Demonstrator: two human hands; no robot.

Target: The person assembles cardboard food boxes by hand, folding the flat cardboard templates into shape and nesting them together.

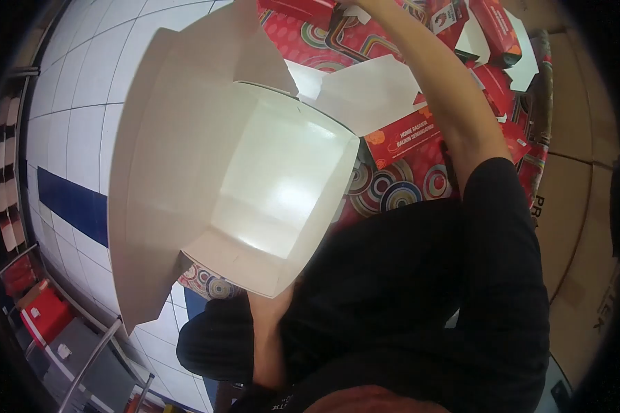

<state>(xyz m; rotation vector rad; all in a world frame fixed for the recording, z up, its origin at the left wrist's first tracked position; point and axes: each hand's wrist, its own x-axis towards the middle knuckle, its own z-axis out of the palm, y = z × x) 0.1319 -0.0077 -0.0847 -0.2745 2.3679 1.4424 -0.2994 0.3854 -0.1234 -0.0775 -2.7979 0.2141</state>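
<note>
A large open cardboard food box (275, 172), white inside with its wide lid flap (165, 158) folded out to the left, is in front of me. My left hand (272, 303) is at its lower edge and holds it from beneath; the fingers are hidden behind the box. My right arm stretches forward to the top edge of the view, where my right hand (358, 3) is mostly cut off. It is beside a red box (303, 7), and its grip cannot be made out.
Another open box (403, 138) with red printed sides lies behind the white one. More red boxes (492, 34) are heaped at the upper right on a patterned red cloth (393, 182). Brown cartons (572, 103) stand at the right, a metal-framed rack (83, 358) at lower left.
</note>
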